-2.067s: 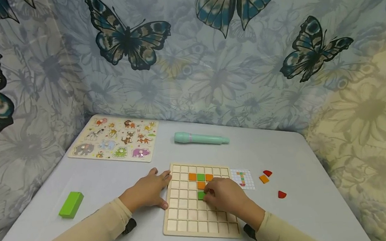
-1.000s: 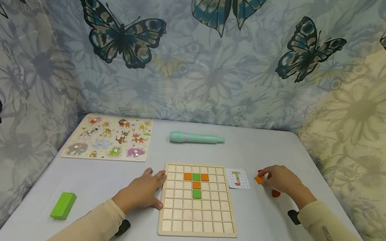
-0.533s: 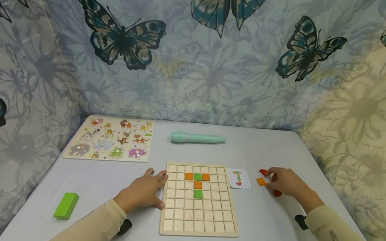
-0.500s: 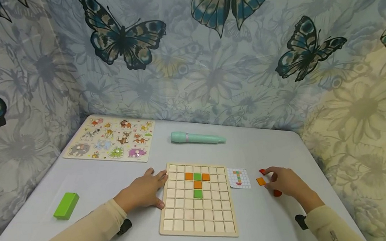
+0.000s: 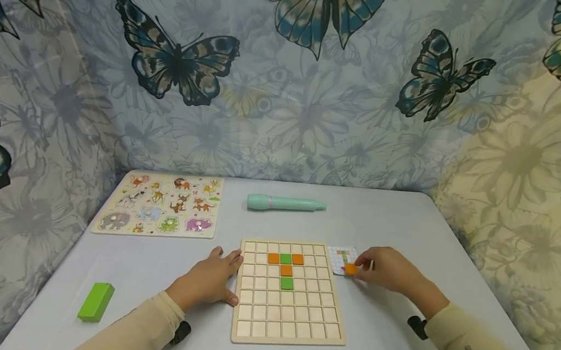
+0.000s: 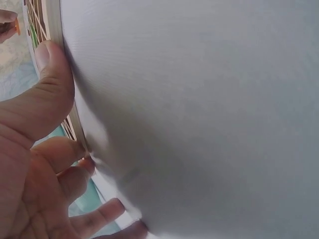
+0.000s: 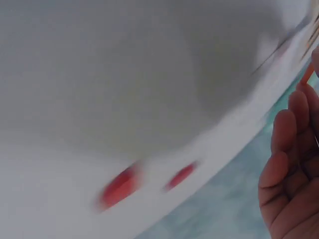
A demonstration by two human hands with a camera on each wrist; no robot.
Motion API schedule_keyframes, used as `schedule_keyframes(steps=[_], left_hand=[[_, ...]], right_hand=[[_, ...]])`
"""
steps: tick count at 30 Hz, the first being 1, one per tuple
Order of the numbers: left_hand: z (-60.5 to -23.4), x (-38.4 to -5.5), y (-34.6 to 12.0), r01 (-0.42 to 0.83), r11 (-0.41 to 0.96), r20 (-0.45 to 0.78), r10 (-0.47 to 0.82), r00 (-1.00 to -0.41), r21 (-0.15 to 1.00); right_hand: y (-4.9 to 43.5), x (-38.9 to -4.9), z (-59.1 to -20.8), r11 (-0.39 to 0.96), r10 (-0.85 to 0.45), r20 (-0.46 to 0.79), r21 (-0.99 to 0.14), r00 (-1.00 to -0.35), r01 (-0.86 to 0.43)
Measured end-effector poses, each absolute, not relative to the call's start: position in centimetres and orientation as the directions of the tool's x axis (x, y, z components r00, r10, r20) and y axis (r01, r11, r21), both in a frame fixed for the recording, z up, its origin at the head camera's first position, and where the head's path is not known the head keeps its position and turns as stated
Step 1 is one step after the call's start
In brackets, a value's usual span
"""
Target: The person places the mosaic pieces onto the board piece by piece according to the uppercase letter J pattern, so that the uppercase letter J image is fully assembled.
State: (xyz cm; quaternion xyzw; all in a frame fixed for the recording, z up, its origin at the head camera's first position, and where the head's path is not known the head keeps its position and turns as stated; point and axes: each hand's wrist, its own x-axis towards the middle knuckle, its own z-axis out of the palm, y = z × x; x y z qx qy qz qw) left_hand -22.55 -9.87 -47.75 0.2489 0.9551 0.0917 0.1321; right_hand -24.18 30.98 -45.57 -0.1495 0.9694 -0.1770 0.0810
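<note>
My right hand (image 5: 392, 270) pinches an orange square tile (image 5: 350, 269) between thumb and fingers, over the lower part of a small printed grid card (image 5: 337, 256). Against the left edge of the wooden grid board (image 5: 272, 327) rests my left hand (image 5: 205, 281), its fingers spread; the left wrist view has the thumb (image 6: 55, 82) at the board's rim. Set in the board are three orange tiles, one of them the lower orange tile (image 5: 286, 270), and two green tiles, including the lowest green tile (image 5: 286, 283). Two blurred red pieces (image 7: 119, 188) lie on the table; the head view hides them.
A green block (image 5: 96, 302) lies at the left of the white table. Behind the board are an animal peg puzzle (image 5: 156, 204) and a mint-green, pen-shaped object (image 5: 286, 202). Butterfly-printed cloth (image 5: 301, 124) surrounds the table's back and sides.
My right hand left the board, reached the loose pieces at the right, picked up the orange square tile and carried it left to the card. My left hand stays at the board's edge.
</note>
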Motion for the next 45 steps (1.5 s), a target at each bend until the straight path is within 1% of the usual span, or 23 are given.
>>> schedule_keyframes(steps=[2, 5, 9, 12, 16, 18, 20, 26, 31, 38, 42, 45], left_hand=[[-48.0, -22.6, -9.9, 0.449, 0.86, -0.21, 0.498, -0.841, 0.241], [-48.5, -22.9, -9.8, 0.455, 0.862, -0.206, 0.499, -0.842, 0.225], [-48.6, -23.2, -9.8, 0.461, 0.861, -0.2, 0.501, -0.842, 0.214], [-48.4, -23.2, -9.8, 0.456, 0.863, -0.206, 0.497, -0.843, 0.218], [-48.1, -23.2, -9.8, 0.453, 0.867, -0.211, 0.492, -0.844, 0.209], [-48.0, -23.2, -9.8, 0.456, 0.866, -0.21, 0.494, -0.844, 0.204], [-47.9, -23.1, -9.8, 0.457, 0.866, -0.209, 0.494, -0.844, 0.203], [-48.0, -22.9, -9.9, 0.447, 0.872, -0.222, 0.485, -0.846, 0.201], [-48.3, -22.8, -9.9, 0.441, 0.873, -0.227, 0.482, -0.846, 0.21], [-48.2, -22.9, -9.9, 0.44, 0.873, -0.222, 0.481, -0.848, 0.212], [-48.1, -22.9, -10.0, 0.439, 0.875, -0.219, 0.478, -0.851, 0.204], [-48.0, -22.8, -10.0, 0.438, 0.876, -0.225, 0.477, -0.85, 0.204]], right_hand=[[27.8, -23.3, -45.4, 0.876, -0.398, -0.075, -0.328, -0.914, -0.355], [23.8, -22.1, -45.2, 0.823, -0.509, -0.055, -0.323, -0.859, -0.467], [20.7, -21.4, -45.4, 0.746, -0.604, -0.049, -0.385, -0.795, -0.543], [19.6, -21.2, -45.7, 0.736, -0.622, -0.074, -0.396, -0.78, -0.55], [18.7, -21.1, -46.2, 0.766, -0.614, -0.101, -0.316, -0.783, -0.56], [18.5, -21.1, -46.3, 0.774, -0.611, -0.092, -0.278, -0.787, -0.569], [18.4, -21.0, -46.4, 0.773, -0.611, -0.07, -0.266, -0.788, -0.576], [17.9, -21.0, -46.8, 0.737, -0.646, -0.011, -0.27, -0.763, -0.62], [17.4, -21.0, -47.1, 0.726, -0.666, 0.005, -0.224, -0.746, -0.65], [17.3, -21.2, -46.5, 0.685, -0.713, 0.008, -0.203, -0.701, -0.7], [17.2, -21.4, -46.8, 0.677, -0.719, -0.007, -0.234, -0.695, -0.698], [17.0, -21.4, -47.4, 0.657, -0.735, -0.016, -0.265, -0.678, -0.706]])
